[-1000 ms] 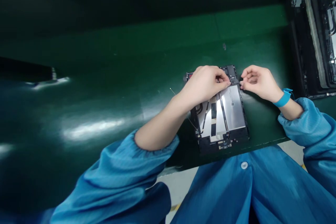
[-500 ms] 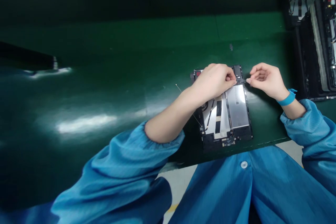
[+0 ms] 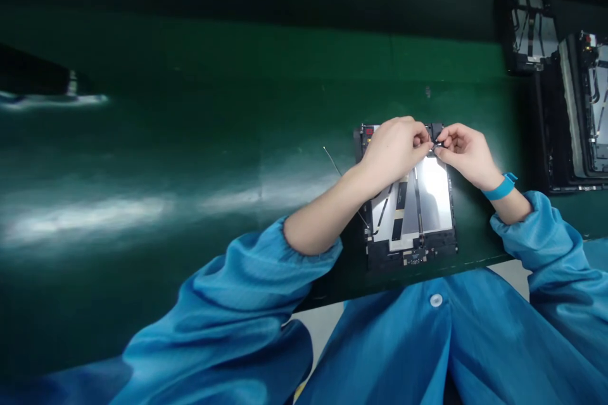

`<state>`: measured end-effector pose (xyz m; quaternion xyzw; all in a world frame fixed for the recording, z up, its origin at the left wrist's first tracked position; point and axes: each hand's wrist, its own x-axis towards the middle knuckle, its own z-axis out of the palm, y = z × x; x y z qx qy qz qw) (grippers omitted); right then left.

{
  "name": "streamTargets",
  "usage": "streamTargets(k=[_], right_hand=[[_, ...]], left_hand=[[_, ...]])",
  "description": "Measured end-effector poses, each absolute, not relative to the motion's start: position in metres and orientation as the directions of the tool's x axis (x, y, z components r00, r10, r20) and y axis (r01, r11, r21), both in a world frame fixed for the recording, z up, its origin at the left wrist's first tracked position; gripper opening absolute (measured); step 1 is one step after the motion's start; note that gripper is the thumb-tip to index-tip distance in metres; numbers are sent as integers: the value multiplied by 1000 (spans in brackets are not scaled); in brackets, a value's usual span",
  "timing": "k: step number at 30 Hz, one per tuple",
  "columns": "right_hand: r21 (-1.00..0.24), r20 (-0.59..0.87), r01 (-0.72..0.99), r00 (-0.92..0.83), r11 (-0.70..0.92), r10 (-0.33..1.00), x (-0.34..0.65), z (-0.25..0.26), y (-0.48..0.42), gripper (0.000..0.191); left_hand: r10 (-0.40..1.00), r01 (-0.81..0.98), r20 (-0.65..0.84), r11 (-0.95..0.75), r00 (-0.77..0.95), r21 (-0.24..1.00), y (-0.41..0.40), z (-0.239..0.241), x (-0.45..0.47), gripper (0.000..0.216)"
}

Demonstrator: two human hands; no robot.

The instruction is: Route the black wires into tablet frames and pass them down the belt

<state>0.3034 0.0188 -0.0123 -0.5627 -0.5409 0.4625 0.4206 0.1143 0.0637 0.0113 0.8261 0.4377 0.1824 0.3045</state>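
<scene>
An opened tablet [image 3: 434, 193], its metal plate, ribbon cables and small boards exposed, lies near the front edge of the green table. My left hand [image 3: 396, 147] reaches across its upper part, thumb and forefinger pinched at the top right. My right hand [image 3: 464, 150] meets it there from the right, also pinched, its fingertips almost touching the left ones. Whatever sits between the fingertips is small and dark, too small to name. A thin wire [image 3: 332, 160] sticks out from the tablet's left side, partly hidden under my left forearm.
A stack of opened tablets [image 3: 574, 120] stands at the right, with another opened tablet [image 3: 532, 31] behind it. A dark object [image 3: 35, 73] with a shiny end lies at the far left. The table's front edge [image 3: 327, 304] runs just before my body.
My right hand has moved left from beside the tablet to its top right corner, next to my left fingertips. My left hand stays pinched there. The camera view has shifted slightly.
</scene>
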Motion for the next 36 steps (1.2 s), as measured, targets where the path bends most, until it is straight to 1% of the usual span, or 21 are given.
streamTargets(k=[4,9,14,20,26,36], right_hand=[[-982,-101,162,-7,-99,995,306,-12,18,24],[-980,-124,154,4,-123,992,306,-7,16,28],[-973,-138,187,-4,-135,990,307,-1,16,31],[-973,-119,200,12,-119,993,308,-1,16,34],[-979,-119,166,11,-119,993,311,-3,17,34],[-973,-110,200,25,-112,994,314,-5,17,32]], left_hand=[[833,623,20,-428,552,654,64,13,116,19],[830,626,29,-442,557,642,63,13,116,22],[829,607,67,-459,556,648,62,10,116,19],[837,620,22,-422,546,661,60,15,118,19],[837,612,24,-418,546,671,61,14,118,17],[824,596,76,-466,561,654,63,10,118,18]])
